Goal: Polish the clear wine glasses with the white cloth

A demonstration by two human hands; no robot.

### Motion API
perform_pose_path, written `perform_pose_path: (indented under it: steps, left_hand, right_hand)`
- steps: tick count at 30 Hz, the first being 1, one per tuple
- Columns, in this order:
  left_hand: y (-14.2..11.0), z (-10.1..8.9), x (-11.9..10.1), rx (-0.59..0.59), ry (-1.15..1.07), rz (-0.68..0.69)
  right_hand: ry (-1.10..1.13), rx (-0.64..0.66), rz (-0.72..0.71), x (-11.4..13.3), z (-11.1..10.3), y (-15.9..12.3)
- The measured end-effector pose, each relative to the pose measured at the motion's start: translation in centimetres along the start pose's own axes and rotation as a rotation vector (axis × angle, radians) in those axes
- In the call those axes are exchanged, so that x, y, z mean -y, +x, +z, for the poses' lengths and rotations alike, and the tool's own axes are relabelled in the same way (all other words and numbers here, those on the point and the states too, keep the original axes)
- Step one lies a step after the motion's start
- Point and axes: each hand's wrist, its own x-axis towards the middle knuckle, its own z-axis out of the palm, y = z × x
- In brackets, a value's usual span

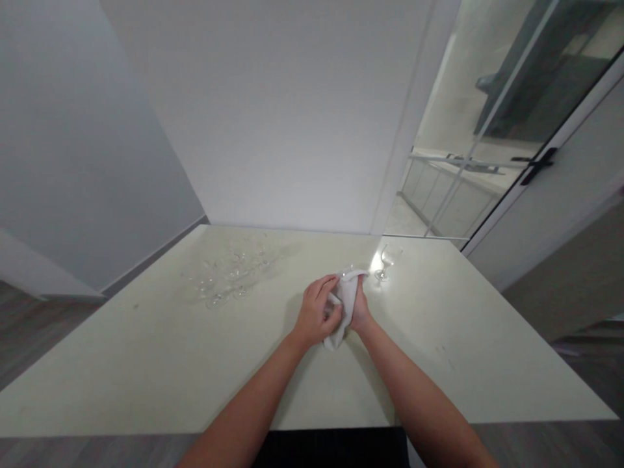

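A crumpled white cloth (348,296) is gripped between my two hands, over the middle of the table. My left hand (319,311) presses on its left side with the fingers curled. On the other side, my right hand (359,307) wraps round the cloth, its fingers partly hidden. A clear, shiny edge shows at the top of the cloth, seemingly a glass, mostly covered. Just right of my hands, one clear stemmed glass (384,265) stands on the table.
Several clear stemmed glasses (236,268) stand grouped on the left back of the pale table (160,377). A white panel (273,130) rises behind the table's back edge. At the right is a glazed door with a black handle (539,166).
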Motion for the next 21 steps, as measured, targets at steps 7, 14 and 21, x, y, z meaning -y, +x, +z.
perform_pose_path:
  steps: [7, 14, 21]
  left_hand:
    - [-0.2, 0.6, 0.2, -0.097, -0.057, -0.137]
    - [-0.3, 1.1, 0.8, -0.096, 0.107, -0.163]
    - [-0.1, 1.2, 0.4, -0.094, 0.013, -0.194]
  right_hand:
    - [-0.005, -0.08, 0.072, 0.2, 0.0, -0.4]
    - [-0.063, 0.052, -0.011, -0.7, 0.5, -1.2]
    - [0.079, 0.074, -0.006, 0.7, 1.3, -1.2]
